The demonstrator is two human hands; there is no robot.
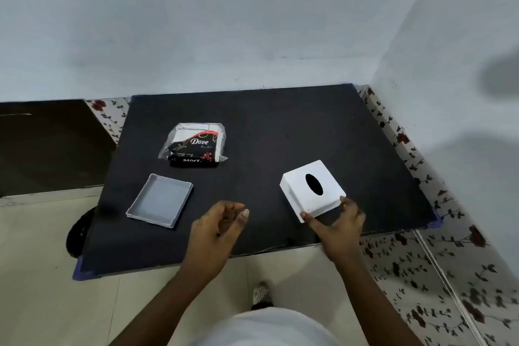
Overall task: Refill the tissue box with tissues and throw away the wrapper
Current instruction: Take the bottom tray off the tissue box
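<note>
A white square tissue box cover (312,189) with a dark oval slot on top sits on the right of the black table. My right hand (338,226) grips its near corner with thumb and fingers. The box's shallow grey base tray (160,200) lies separately to the left, with nothing in it. Behind the tray lies a pack of tissues (195,145) in a clear plastic wrapper with black and red "Dove" print. My left hand (217,229) hovers over the table's near middle, fingers loosely curled, holding nothing.
The black table (280,126) stands in a corner against grey walls. Flower-patterned tiles (407,149) line the floor's edge on the right. A dark board (42,143) stands to the left. My foot (261,293) shows below the table's near edge.
</note>
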